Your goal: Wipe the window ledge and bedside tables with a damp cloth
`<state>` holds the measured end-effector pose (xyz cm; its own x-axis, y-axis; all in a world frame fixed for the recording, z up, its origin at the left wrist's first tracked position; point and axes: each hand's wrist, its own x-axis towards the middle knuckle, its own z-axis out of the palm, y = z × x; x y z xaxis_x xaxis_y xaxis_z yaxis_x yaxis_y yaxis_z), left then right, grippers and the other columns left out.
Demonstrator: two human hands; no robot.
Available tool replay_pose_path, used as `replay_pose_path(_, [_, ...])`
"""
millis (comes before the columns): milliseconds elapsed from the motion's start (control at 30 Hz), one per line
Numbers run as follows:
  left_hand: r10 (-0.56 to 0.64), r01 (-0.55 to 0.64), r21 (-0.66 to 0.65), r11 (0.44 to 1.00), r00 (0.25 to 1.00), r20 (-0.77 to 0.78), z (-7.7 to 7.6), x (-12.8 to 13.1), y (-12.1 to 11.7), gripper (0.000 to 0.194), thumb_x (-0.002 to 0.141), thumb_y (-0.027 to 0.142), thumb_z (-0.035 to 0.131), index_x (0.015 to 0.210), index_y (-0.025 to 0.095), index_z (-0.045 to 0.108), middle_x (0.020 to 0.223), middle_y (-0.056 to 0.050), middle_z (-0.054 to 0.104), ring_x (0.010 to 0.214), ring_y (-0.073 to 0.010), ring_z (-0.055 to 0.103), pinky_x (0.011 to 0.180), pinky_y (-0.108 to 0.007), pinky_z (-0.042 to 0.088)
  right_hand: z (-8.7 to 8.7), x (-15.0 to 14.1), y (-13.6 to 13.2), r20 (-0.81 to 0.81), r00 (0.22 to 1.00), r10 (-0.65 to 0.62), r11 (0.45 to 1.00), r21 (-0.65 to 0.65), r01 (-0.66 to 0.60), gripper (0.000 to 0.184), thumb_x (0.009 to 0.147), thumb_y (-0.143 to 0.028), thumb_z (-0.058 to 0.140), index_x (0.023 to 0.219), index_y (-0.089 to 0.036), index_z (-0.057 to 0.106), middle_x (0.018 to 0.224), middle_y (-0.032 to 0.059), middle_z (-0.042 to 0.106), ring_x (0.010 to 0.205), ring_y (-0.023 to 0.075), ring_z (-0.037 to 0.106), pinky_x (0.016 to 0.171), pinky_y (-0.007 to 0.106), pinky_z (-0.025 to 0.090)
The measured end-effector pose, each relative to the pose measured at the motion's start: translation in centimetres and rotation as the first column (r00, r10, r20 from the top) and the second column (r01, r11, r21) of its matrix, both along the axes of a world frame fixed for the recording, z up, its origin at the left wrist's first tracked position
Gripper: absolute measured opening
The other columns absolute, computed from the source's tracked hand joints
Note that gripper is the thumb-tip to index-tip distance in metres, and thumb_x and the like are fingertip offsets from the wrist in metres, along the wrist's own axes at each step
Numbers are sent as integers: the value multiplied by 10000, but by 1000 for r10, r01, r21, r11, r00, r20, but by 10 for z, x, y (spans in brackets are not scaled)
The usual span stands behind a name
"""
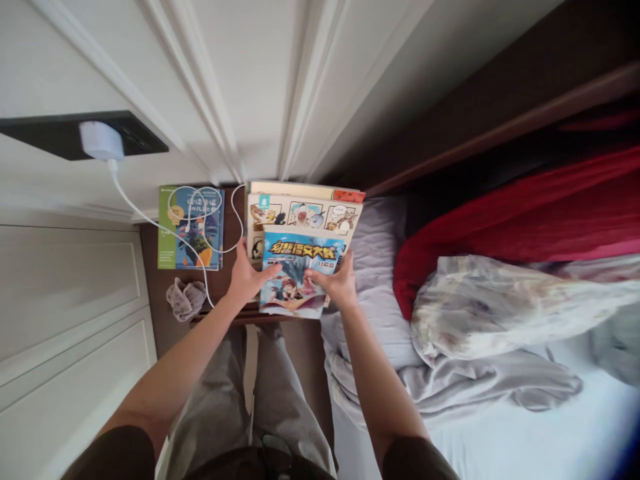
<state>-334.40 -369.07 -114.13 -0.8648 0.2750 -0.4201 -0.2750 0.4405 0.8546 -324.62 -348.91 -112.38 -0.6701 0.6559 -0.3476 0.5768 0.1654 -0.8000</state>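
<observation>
Head view, looking down. The left hand (pixel 247 280) and right hand (pixel 333 281) are both narrowed on a comic book (pixel 300 275), one at each side of its cover, with the fingers lying over the front. The book is held between them. Its cover is blue with yellow Chinese title lettering and drawn figures. It sits tilted at the front of a stack of books (pixel 305 219), whose upper cover shows comic panels on a cream ground, and the edge of another orange-topped volume shows behind.

The stack stands at the far end of a dark wooden worktop (pixel 153 267), just beside the pillow (pixel 375 260) of a bed. To the left lies a green-and-blue book (pixel 191 228), with a white charging cable (pixel 150 217) looped across it. The cable runs from a white plug (pixel 101 141) set in a black power strip (pixel 60 135) on the white door (pixel 210 87). A crumpled grey cloth (pixel 186 299) lies on the worktop near the left wrist. On the bed are a red blanket (pixel 505 220) and a stained, pale sheet (pixel 500 307). The person's grey trousers (pixel 220 400) show below the arms.
</observation>
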Motion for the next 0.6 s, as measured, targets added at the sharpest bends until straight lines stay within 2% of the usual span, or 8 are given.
replay_pose_path(67, [11,-3,-54,999,987,159,-4,1,10,902,628,519,801,1344,186,365,1230,-140,631,1111,-288,635,964,-425,493,-4,2,7,136,990,-31,999,-25,35,724,461,-551,844,991,-212,486,963,80,698,900,262,672,804,397,544])
replay_pose_path(167, [-12,52,-119,992,949,315,-25,0,23,846,639,505,793,1304,141,417,1212,-178,636,1112,-307,630,946,-427,490,-29,2,15,323,944,-73,996,-26,86,671,435,-558,838,909,-219,507,928,80,715,884,275,679,774,399,539])
replay_pose_path(267, [-104,165,-220,961,960,261,-48,-4,30,724,643,491,785,1216,131,526,1218,-181,629,1204,-342,565,1031,-460,418,-58,-2,20,379,922,-86,995,-12,97,688,410,-544,847,922,-222,518,957,81,721,916,277,681,789,392,537])
replay_pose_path(367, [-191,242,-346,906,966,175,-61,-12,29,675,680,532,738,1194,127,571,1205,-173,627,1256,-353,516,1110,-486,323,-75,-10,21,365,925,-103,991,-45,128,684,403,-499,861,935,-218,536,972,91,725,909,274,684,776,378,544])
replay_pose_path(467, [-199,231,-440,868,973,118,-68,-25,26,734,699,584,704,1246,118,549,1426,-216,449,1396,-391,349,1159,-501,253,-82,-24,21,320,941,-111,984,-100,151,651,425,-454,860,943,-203,554,968,98,726,872,259,687,753,373,550])
replay_pose_path(533, [-192,219,-440,871,976,107,-69,-33,21,742,679,593,721,1231,124,560,1538,-219,291,1456,-424,212,1179,-518,219,-87,-35,21,303,949,-91,986,-109,130,651,433,-436,858,954,-190,557,944,96,724,851,253,682,758,391,548])
replay_pose_path(600, [-174,202,-373,905,979,107,-66,-36,11,720,680,566,732,1223,125,560,1543,-229,283,1452,-431,222,1170,-532,242,-95,-44,22,251,966,-55,990,-111,85,657,444,-434,857,966,-176,552,911,92,718,830,249,675,753,418,548])
